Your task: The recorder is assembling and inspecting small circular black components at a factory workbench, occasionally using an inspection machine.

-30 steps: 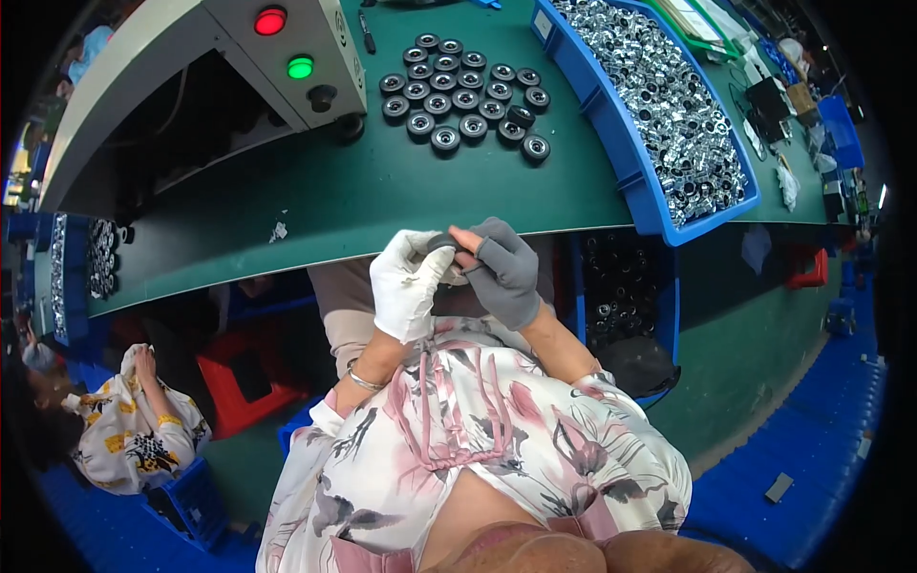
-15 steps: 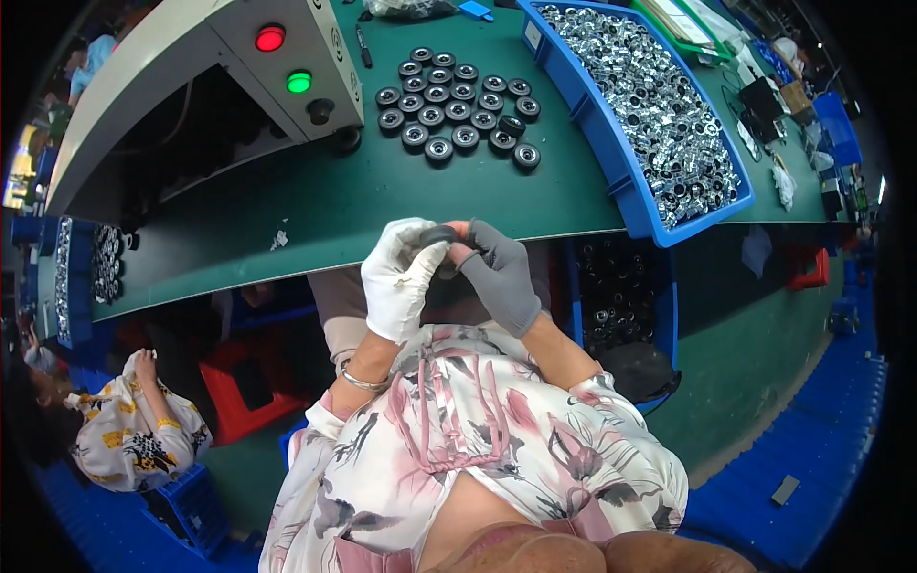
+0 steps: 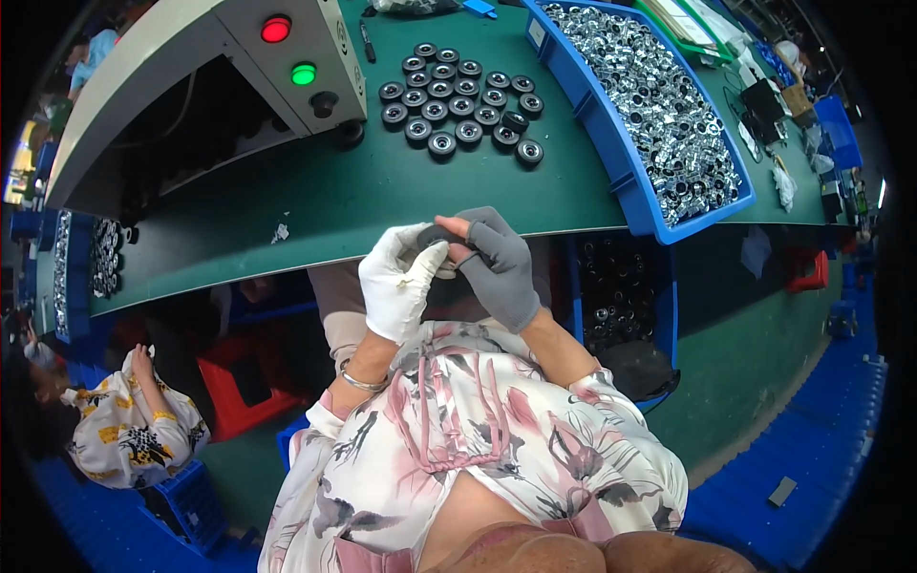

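Just off the table's near edge, both hands pinch one small black wheel [image 3: 437, 235]. My left hand [image 3: 396, 282], in a white glove, closes thumb and fingers on its left side. My right hand [image 3: 500, 267] wears a grey glove with bare thumb and index tips, which grip the wheel's right side. The fingers cover much of the wheel. Farther off on the green table, several like black wheels [image 3: 439, 89] with shiny centres lie grouped. To their right, a blue bin [image 3: 626, 181] holds many small silvery metal parts [image 3: 650, 105].
A beige machine [image 3: 239, 57] with red and green lights stands at the far left of the green table [image 3: 401, 191]. Below the table at right is a blue crate [image 3: 675, 315] of dark parts. A co-worker [image 3: 143, 420] sits at the left near a red stool [image 3: 239, 382].
The wheel has tilted between the fingers, and the right index finger has shifted slightly along it. Both hands stay in nearly the same place.
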{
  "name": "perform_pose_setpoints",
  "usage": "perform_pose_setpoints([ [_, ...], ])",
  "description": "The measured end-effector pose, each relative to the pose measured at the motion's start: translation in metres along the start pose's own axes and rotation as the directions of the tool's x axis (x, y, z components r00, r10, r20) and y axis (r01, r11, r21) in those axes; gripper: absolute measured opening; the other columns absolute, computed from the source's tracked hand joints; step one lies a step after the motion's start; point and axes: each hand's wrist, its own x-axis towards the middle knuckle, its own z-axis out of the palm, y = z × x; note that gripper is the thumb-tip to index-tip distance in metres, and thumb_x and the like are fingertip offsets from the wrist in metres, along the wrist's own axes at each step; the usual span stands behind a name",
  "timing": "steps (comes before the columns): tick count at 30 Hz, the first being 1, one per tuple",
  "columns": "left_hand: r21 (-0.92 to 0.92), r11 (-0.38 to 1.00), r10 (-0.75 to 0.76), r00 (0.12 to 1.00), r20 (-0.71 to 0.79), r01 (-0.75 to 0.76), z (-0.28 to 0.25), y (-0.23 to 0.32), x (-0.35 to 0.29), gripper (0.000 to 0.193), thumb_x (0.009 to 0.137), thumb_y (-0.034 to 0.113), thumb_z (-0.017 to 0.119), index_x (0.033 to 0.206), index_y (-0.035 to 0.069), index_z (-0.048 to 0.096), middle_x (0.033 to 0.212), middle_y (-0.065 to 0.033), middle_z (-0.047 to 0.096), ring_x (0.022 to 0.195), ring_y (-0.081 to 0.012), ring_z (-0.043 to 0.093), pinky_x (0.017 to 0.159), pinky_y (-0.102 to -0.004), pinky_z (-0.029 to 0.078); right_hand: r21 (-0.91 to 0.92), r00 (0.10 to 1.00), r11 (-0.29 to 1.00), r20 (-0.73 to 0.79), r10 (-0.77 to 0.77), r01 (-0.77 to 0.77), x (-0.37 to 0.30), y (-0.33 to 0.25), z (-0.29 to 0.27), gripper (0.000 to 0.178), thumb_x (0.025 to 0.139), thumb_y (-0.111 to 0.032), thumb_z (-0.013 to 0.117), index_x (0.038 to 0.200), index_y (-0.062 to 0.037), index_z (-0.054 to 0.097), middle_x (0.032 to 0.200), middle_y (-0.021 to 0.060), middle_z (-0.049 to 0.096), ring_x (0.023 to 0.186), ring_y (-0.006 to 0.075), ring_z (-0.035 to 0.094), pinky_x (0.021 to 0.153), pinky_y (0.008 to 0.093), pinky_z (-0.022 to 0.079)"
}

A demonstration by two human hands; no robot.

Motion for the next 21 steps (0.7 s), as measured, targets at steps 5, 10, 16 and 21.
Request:
perform_pose_setpoints([
  [5,-0.141,0.987,-0.069,0.996,0.059,0.077,-0.006,-0.003,0.000,0.023,0.093,-0.001,0.067,0.115,-0.007,0.062,0.094,-0.0113,0.070,0.074,-0.0142,0.069,0.065,-0.0269,0.060,0.028,0.998,0.998,-0.031,-0.061,0.062,-0.011,0.008,0.004,0.039,0.087,0.009,0.065,0.123,-0.0027,0.069,0.107,0.0070,0.063,0.091,0.0160,0.063,0.080,0.0258,0.050],
  [10,-0.077,0.991,-0.105,0.990,0.091,0.112,-0.006,-0.002,0.004,0.021,0.093,0.000,0.068,0.112,-0.006,0.064,0.094,-0.0109,0.070,0.073,-0.0142,0.069,0.064,-0.0261,0.060,-0.074,0.993,0.991,-0.031,-0.115,0.112,-0.011,0.011,0.002,0.039,0.087,0.009,0.064,0.124,-0.0030,0.068,0.106,0.0079,0.063,0.090,0.0173,0.063,0.079,0.0260,0.050],
  [16,0.434,0.859,0.209,0.959,0.192,-0.274,-0.011,-0.003,0.017,0.025,0.091,-0.003,0.070,0.115,-0.005,0.062,0.097,-0.0069,0.069,0.078,-0.0110,0.066,0.072,-0.0256,0.057,-0.080,0.993,0.993,0.082,-0.085,0.092,0.010,0.008,-0.016,0.034,0.088,0.005,0.064,0.121,-0.0036,0.069,0.101,0.0064,0.063,0.089,0.0160,0.062,0.078,0.0256,0.050],
  [21,0.010,0.997,0.076,0.997,0.022,-0.076,0.008,-0.005,0.008,0.022,0.092,-0.002,0.069,0.114,-0.003,0.063,0.097,-0.0064,0.070,0.080,-0.0110,0.068,0.070,-0.0240,0.056,0.038,0.989,0.989,-0.013,0.147,-0.146,0.004,0.000,-0.009,0.034,0.087,0.006,0.064,0.119,-0.0040,0.071,0.098,0.0049,0.062,0.088,0.0148,0.061,0.079,0.0257,0.049],
])
